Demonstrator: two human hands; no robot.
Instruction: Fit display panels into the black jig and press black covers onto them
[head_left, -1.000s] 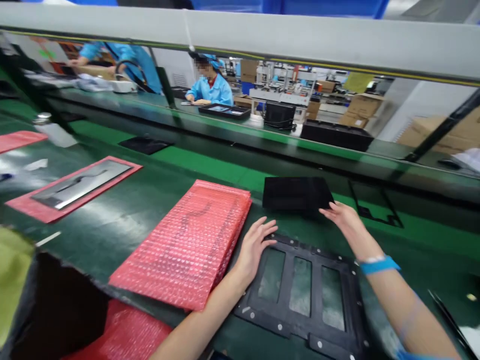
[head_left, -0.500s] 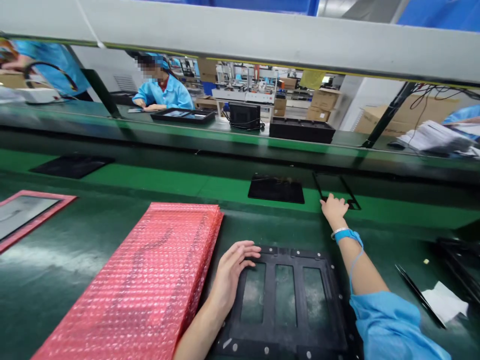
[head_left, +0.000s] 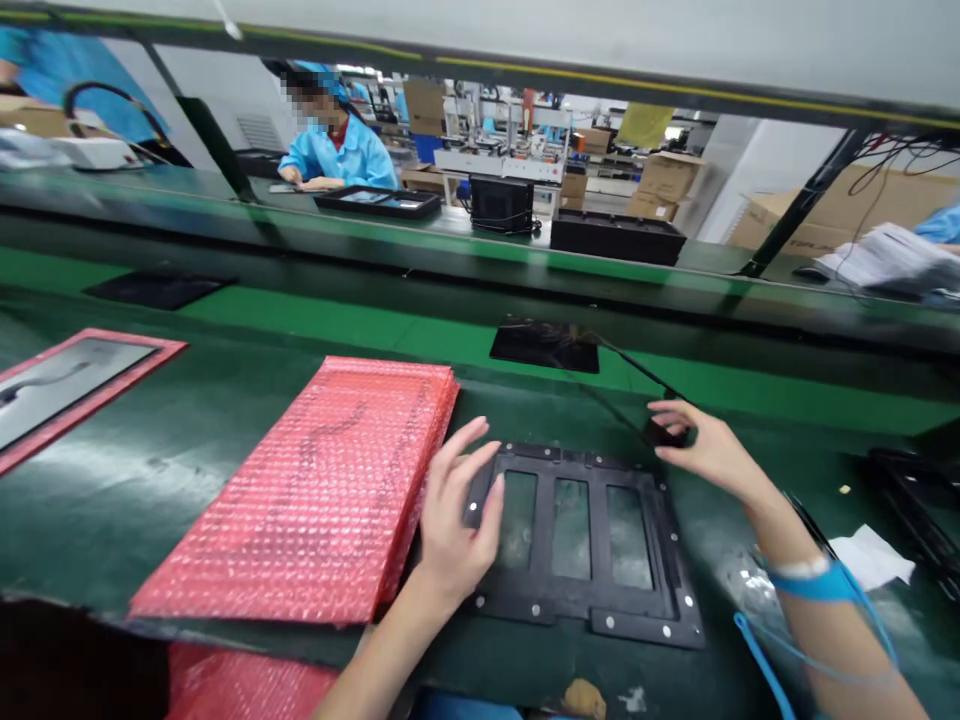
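Observation:
My right hand (head_left: 709, 447) pinches one end of a thin black rectangular frame (head_left: 666, 432). The frame is tilted in the air, and its far end reaches over the flat black panel (head_left: 541, 345) lying on the green strip. My left hand (head_left: 459, 515) is open, fingers spread, at the left edge of a black fixture plate (head_left: 546, 540) with three windows and several round metal dots. I cannot tell whether it touches the plate. Just left of that hand lies a stack of pink bubble-wrap sheets (head_left: 315, 480).
A grey panel with a pink border (head_left: 67, 385) lies at far left, with a dark panel (head_left: 159, 288) behind it. White tissue (head_left: 870, 557) and a black tray (head_left: 919, 510) are at right. Across the bench a person in blue (head_left: 341, 150) works beside a black tray (head_left: 379, 202).
My right hand has lifted the thin black frame off the green strip and drawn it nearer. My left hand has spread its fingers. The view has tipped down.

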